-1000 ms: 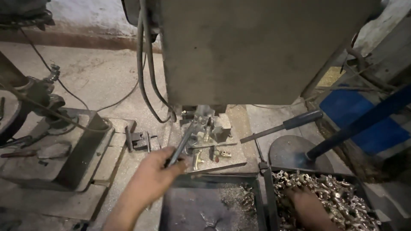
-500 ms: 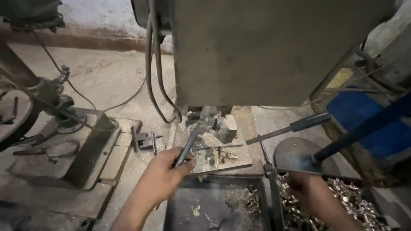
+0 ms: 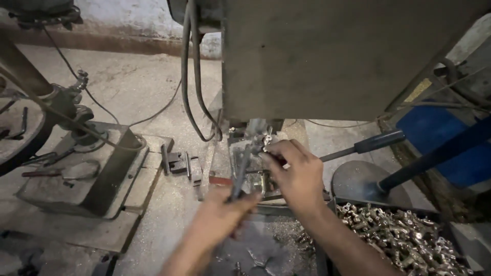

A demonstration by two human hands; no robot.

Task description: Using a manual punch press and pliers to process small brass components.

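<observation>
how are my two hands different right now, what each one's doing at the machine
The left hand is closed in a fist around a slim grey lever, low and nearer the camera. The right hand reaches further in, its fingers pinching a small metal part at the fixture under the machine head. Both hands are bare and meet at the same fixture.

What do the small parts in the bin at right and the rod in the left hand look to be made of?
Small parts: likely brass or plated metal, with a pale gold-silver shine and bright glints. Rod in the left hand: probably steel, dull grey with no gloss, though blurred.
</observation>
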